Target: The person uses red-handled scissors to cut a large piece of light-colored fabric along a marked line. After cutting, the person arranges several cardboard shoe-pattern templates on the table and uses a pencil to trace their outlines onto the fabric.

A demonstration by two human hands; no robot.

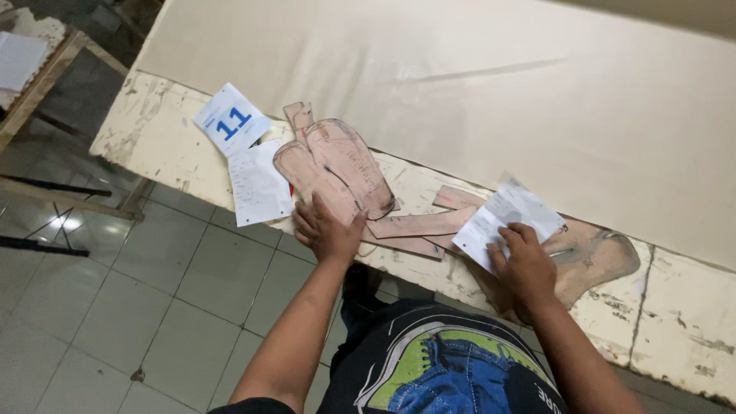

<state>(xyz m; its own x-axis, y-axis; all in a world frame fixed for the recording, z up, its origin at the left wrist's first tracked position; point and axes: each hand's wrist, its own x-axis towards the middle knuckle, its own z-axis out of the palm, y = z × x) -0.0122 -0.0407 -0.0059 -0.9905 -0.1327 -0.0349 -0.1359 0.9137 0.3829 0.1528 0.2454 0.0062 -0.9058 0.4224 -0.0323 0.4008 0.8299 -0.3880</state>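
Observation:
My left hand (326, 228) rests on the near end of a stack of pinkish-brown cardboard pattern pieces (341, 165) shaped like shoe parts, at the table's front edge. My right hand (525, 264) presses fingers down on a white paper slip (506, 218) that lies over more pattern pieces. Long narrow cardboard strips (418, 226) lie between the two hands. A larger brown curved pattern (602, 257) shows to the right of my right hand.
A worn, paint-chipped white table (153, 126) carries a large sheet of cream material (460, 84) across its far side. Two white paper sheets (245, 153), one with a blue number, lie at the left. Grey floor tiles (153, 307) and a wooden frame (46, 77) are left.

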